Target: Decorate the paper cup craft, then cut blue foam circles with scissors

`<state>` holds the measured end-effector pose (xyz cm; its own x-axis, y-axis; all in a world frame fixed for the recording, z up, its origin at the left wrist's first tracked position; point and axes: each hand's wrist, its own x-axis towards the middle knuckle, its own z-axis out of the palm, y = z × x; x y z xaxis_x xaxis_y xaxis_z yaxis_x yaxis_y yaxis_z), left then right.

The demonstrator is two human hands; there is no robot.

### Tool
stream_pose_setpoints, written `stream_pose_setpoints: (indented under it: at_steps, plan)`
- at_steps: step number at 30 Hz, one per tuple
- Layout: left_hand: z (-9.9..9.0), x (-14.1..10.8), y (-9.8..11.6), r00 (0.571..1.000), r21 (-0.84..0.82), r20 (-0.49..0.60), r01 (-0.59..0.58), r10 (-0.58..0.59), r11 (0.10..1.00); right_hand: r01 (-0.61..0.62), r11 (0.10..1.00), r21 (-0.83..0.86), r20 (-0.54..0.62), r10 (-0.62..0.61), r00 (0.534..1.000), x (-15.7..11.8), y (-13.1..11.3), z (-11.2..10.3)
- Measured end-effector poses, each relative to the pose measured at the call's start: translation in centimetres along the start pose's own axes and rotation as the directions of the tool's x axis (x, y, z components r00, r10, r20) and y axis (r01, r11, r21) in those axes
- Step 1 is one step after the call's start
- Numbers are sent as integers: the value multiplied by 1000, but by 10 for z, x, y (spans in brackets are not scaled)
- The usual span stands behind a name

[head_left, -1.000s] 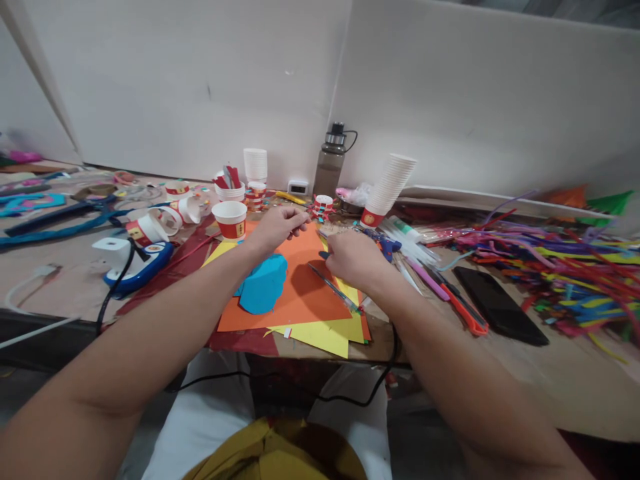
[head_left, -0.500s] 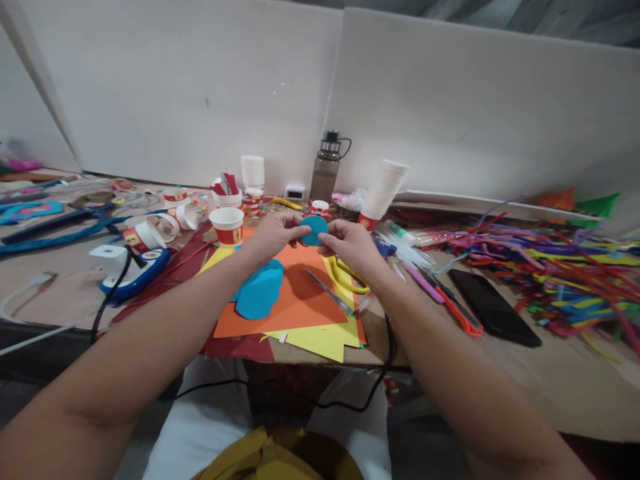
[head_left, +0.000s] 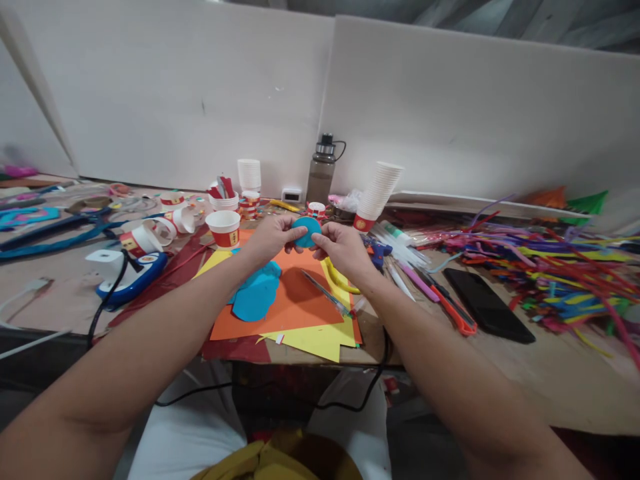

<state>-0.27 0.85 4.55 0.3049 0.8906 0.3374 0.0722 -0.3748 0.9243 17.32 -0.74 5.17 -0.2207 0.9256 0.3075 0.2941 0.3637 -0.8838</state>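
A small round blue disc (head_left: 307,231), seemingly cut paper, is pinched between both hands above the sheets. My left hand (head_left: 274,236) grips its left edge with thumb and fingers. On the opposite edge my right hand (head_left: 341,245) holds it the same way. Below lies an orange paper sheet (head_left: 295,303) over yellow paper (head_left: 310,343). A larger blue paper piece (head_left: 257,293) with a cut outline rests on the orange sheet, left of a pen (head_left: 325,291). Yellow-handled scissors (head_left: 337,275) lie partly under my right hand.
Paper cups (head_left: 223,229) stand behind my left arm, and a tall cup stack (head_left: 379,193) leans at the back right. A bottle (head_left: 321,175) stands by the wall. To the right are a phone (head_left: 487,303), a red cutter (head_left: 455,310) and many pipe cleaners (head_left: 560,267). A power strip (head_left: 133,277) sits left.
The view has shifted slightly, so most things appear a little further left. Both hands keep hold of the blue disc, which shows a slightly fuller face now.
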Motion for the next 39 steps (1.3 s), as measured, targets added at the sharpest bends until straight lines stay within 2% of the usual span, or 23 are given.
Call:
stream_pose_setpoints:
  at_steps: [3, 7, 14, 20, 24, 28, 30, 32, 33, 35, 37, 39]
  plan:
    - [0, -1, 2, 999, -29, 3, 46, -46, 998, -32, 996, 79, 15, 31, 999, -2, -2, 3]
    - [0, -2, 2, 995, -157, 26, 101, -98, 982, -104, 979, 177, 57, 95, 994, -2, -4, 5]
    - [0, -1, -2, 994, -268, 74, 96, -79, 959, -180, 929, 325, 50, 173, 984, -2, -2, 4]
    - [1, -2, -3, 980, -352, 99, 196, -172, 915, -180, 918, 355, 63, 169, 984, -4, -4, 4]
    - [4, -3, -3, 982, -354, 84, 188, -169, 916, -166, 937, 309, 48, 158, 986, -4, -3, 5]
    - [5, -2, -4, 986, -345, 3, 159, -169, 925, -119, 969, 217, 43, 113, 993, 0, -2, -1]
    - [5, -2, -4, 983, -353, -60, 142, -173, 925, -68, 992, 104, -22, 71, 997, 3, -2, -11]
    - [5, -1, -4, 978, -360, -96, 140, -186, 923, -34, 993, -111, -110, 21, 994, 6, 0, -23]
    - [5, -1, -4, 976, -363, -96, 149, -195, 920, -30, 966, -259, -135, -5, 991, 7, 1, -30]
    - [6, -1, -4, 975, -378, -68, 170, -211, 910, -41, 814, -579, -99, -20, 995, 6, 2, -40]
    - [7, -1, -4, 977, -399, -53, 168, -206, 901, -44, 576, -817, 14, 96, 995, 3, 3, -45]
    - [8, -2, -3, 981, -414, -69, 136, -180, 900, 9, 388, -922, 115, 250, 961, -1, 3, -45]
